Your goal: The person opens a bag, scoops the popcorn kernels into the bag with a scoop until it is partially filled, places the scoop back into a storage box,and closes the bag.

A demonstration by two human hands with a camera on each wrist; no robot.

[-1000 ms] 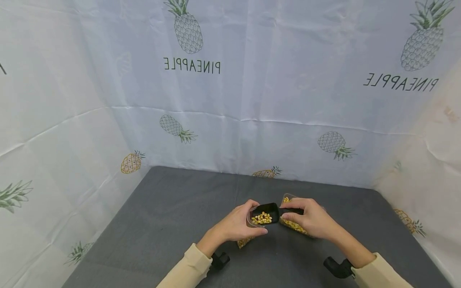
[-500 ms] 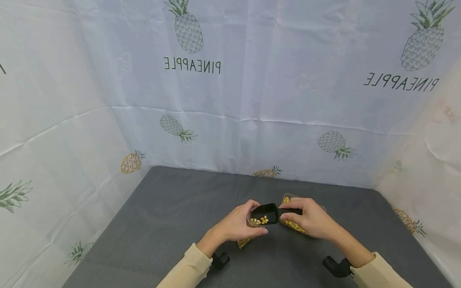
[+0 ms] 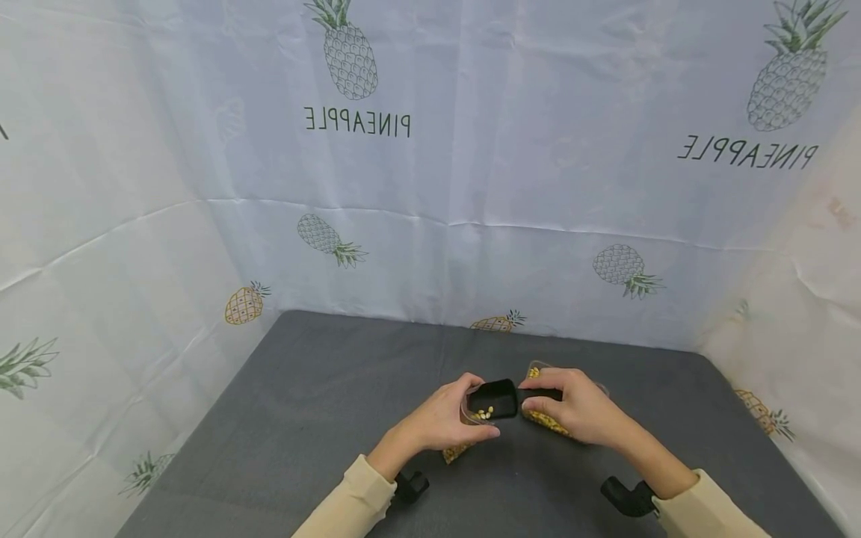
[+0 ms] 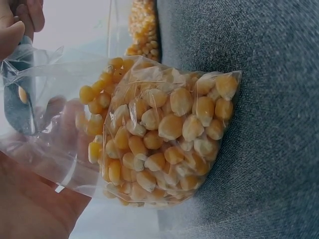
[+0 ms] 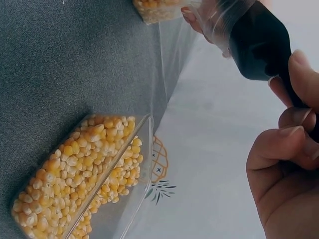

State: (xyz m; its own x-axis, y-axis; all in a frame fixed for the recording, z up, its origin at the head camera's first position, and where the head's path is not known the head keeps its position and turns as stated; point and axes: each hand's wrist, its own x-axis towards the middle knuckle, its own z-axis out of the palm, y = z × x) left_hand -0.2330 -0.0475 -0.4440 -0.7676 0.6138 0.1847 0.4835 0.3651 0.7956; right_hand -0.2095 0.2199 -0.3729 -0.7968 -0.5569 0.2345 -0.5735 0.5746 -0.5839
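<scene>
My left hand holds the mouth of a clear plastic bag spread between thumb and fingers. Corn kernels fill the bag's lower part, which stands on the grey table. My right hand grips the handle of a black scoop, its front end inside the bag's mouth. A few kernels lie at the scoop's left edge in the head view. Below the right hand stands a clear rectangular container partly filled with corn kernels; in the head view the hand covers much of it.
The grey table reaches back to a white curtain printed with pineapples. Curtain also hangs along the left and right sides. Black wrist mounts stick out below both forearms.
The scoop holds fewer kernels than before, and those left have slid to its left edge. Both hands have stayed almost in place.
</scene>
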